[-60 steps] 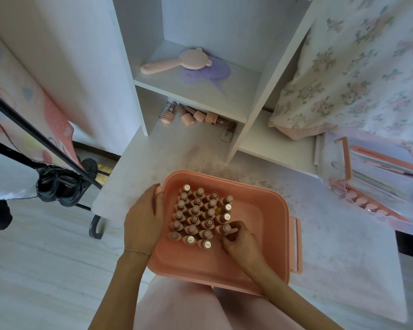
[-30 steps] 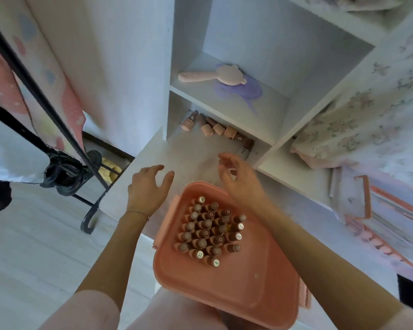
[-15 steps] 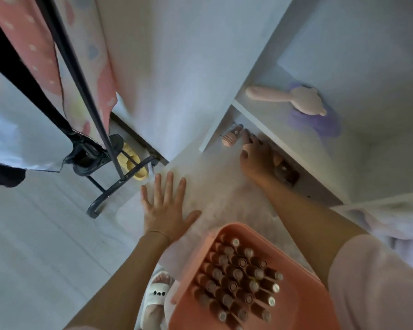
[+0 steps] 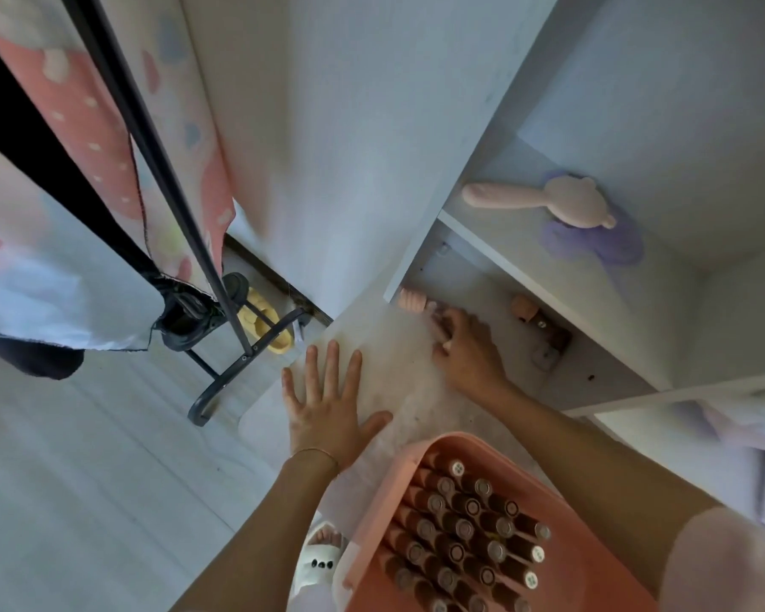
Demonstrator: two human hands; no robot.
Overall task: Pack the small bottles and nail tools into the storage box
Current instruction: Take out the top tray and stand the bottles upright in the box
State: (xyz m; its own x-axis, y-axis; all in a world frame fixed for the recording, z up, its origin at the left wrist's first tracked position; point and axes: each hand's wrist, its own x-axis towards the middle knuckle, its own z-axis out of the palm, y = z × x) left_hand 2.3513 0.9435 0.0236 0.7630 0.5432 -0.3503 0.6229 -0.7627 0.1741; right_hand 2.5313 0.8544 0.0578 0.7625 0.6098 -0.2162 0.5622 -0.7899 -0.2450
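Note:
The pink storage box (image 4: 374,514) sits at the lower right, with several small brown bottles (image 4: 460,527) standing in rows inside it. My left hand (image 4: 327,408) lies flat, fingers spread, on the white desk. My right hand (image 4: 467,351) reaches under the low shelf, and its curled fingers grip a small pink bottle (image 4: 436,318) lying there. A ribbed pink tool (image 4: 410,300) lies just left of that hand. Further right under the shelf are a peach-capped bottle (image 4: 524,306), a dark bottle (image 4: 550,334) and a small white piece (image 4: 545,357).
A pink bear-shaped hairbrush (image 4: 566,201) lies on a purple item (image 4: 601,247) on the shelf above. A black clothes rack (image 4: 173,201) with hanging fabric stands to the left, with a yellow slipper (image 4: 261,322) at its foot. A white slipper (image 4: 316,560) shows below the desk edge.
The view has tilted further towards the shelf. My right hand went from the box to the bottles under the shelf and closed on one. My left hand left the box rim and now lies flat on the desk.

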